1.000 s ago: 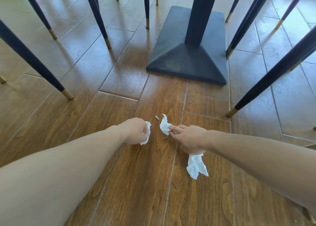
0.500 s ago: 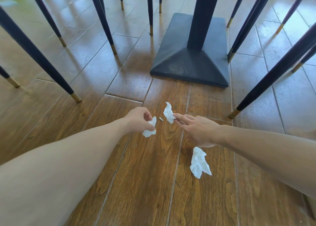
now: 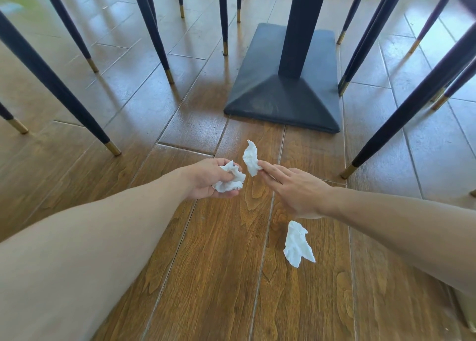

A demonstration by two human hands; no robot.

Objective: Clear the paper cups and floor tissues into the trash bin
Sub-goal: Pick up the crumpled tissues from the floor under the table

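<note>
My left hand is turned palm up and holds a crumpled white tissue in its curled fingers. Just to its right, my right hand pinches a second white tissue between its fingertips, lifted off the floor and close to the left hand. A third crumpled tissue lies on the wooden floor below my right wrist. No paper cups and no trash bin are in view.
A dark table pedestal base stands straight ahead on the wood-plank floor. Dark chair legs with gold tips ring the spot: one at left, one at right, several more behind. A pale object edge shows at the bottom right corner.
Both hands have risen from the floor with their tissues. My left hand has turned palm up, showing its tissue. The third tissue, earlier partly under my right hand, now lies uncovered.
</note>
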